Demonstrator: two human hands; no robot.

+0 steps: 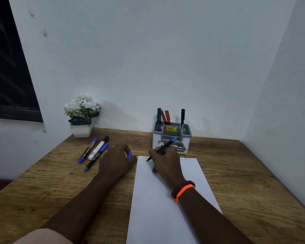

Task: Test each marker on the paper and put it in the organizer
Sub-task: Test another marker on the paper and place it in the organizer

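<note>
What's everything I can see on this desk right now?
Organizer: one, grey-white, far side of desk.
Markers in organizer: four, one green, two red, one black, upright.
Loose markers: three, blue and black caps, left of paper.
Paper: one, white, centre.
Flower pot: one, white, far left corner.
Desk: one, wood.
Held marker: one, black, teal end, tip on paper.
Blue cap: one, in left hand.
Left hand: holds cap.
Right hand: grips held marker; orange and dark-red bracelets.
</note>
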